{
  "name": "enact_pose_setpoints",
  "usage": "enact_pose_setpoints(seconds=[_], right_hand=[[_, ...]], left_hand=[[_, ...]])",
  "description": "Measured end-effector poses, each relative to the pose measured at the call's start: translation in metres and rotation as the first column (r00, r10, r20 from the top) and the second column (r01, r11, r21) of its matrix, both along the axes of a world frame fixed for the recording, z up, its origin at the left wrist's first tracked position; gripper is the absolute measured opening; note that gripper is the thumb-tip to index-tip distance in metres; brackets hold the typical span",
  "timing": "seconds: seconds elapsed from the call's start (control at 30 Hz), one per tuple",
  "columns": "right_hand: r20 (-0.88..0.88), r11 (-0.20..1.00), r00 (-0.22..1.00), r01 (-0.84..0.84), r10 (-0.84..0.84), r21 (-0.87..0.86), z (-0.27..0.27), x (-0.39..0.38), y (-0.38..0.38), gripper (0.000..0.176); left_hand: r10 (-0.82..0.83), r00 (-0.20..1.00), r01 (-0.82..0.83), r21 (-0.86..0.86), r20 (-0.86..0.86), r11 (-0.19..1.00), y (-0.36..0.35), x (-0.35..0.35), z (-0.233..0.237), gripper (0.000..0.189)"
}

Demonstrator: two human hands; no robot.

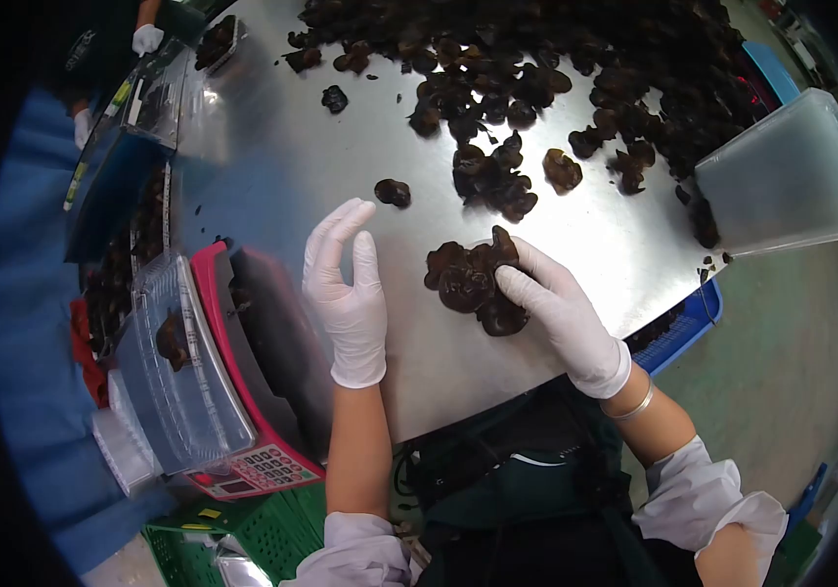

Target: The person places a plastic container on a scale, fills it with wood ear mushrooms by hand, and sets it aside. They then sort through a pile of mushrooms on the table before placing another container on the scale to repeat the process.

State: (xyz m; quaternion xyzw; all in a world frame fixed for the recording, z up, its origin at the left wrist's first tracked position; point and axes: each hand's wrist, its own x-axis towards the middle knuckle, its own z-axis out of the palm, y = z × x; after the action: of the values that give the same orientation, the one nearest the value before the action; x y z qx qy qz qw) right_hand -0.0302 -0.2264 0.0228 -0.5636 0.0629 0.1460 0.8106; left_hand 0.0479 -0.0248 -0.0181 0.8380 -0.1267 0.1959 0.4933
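Note:
My right hand [561, 303], in a white glove, grips a cluster of dark brown wood ear mushrooms [468, 279] between thumb and fingers above the metal table [409, 382]. To its left, my gloved left hand [346, 289] is raised with thumb and fingers apart and nothing in it. A single small wood ear piece [393, 193] lies just beyond the left fingertips. Farther off, a loose clump of wood ear [492, 176] and a lighter brown piece [562, 171] rest on the metal.
A large dark heap of wood ear [663, 68] covers the far side. Left stands a pink scale [267, 465] with clear plastic trays [179, 382] beside it. A translucent bin [786, 171] lies tipped at the right edge, above a blue basket [683, 338]. A co-worker's gloved hand [147, 39] shows top left.

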Motion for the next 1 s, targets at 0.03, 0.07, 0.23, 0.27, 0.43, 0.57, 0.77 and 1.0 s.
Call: enact_pose_setpoints(seconds=[0.03, 0.07, 0.23, 0.27, 0.43, 0.57, 0.77, 1.0], right_hand=[[0.01, 0.999, 1.0, 0.008, -0.008, -0.036, 0.003, -0.003, -0.001, 0.042], [0.005, 0.999, 1.0, 0.013, -0.013, -0.042, 0.003, -0.005, -0.002, 0.042], [0.132, 0.998, 0.991, 0.037, -0.031, -0.047, 0.0, -0.011, -0.002, 0.041], [0.135, 0.998, 0.99, 0.038, -0.031, -0.047, 0.0, -0.012, -0.003, 0.041], [-0.102, 0.898, 0.974, 0.226, -0.203, 0.377, -0.014, -0.037, -0.037, 0.044], [0.181, -0.095, 0.937, -0.218, -0.299, 0.971, -0.045, -0.051, -0.079, 0.047], [0.275, 0.896, 0.957, 0.2, -0.091, -0.397, -0.013, -0.004, -0.054, 0.033], [0.475, 0.494, 0.759, 0.234, 0.446, -0.838, -0.036, 0.03, 0.012, 0.061]], left_hand=[[0.008, 1.0, -0.008, 0.026, -0.028, 1.0, -0.002, -0.002, -0.006, 0.023], [-0.006, 1.0, 0.007, 0.041, -0.025, 0.999, -0.001, -0.002, -0.008, 0.023], [0.028, 1.0, -0.028, 0.029, 0.004, 0.999, 0.0, -0.001, -0.011, 0.024], [0.032, 0.999, -0.032, 0.009, -0.007, 0.999, 0.0, -0.001, -0.012, 0.023], [0.035, 0.998, -0.036, -0.013, -0.059, 0.999, 0.0, -0.001, -0.012, 0.02], [0.042, 0.994, -0.045, -0.028, -0.101, 0.999, -0.003, -0.002, -0.01, 0.02], [0.047, 0.999, -0.048, 0.28, 0.011, 0.959, -0.018, 0.004, -0.014, 0.044], [-0.038, 0.996, 0.059, 0.251, -0.086, 0.966, -0.007, 0.013, -0.021, 0.042]])
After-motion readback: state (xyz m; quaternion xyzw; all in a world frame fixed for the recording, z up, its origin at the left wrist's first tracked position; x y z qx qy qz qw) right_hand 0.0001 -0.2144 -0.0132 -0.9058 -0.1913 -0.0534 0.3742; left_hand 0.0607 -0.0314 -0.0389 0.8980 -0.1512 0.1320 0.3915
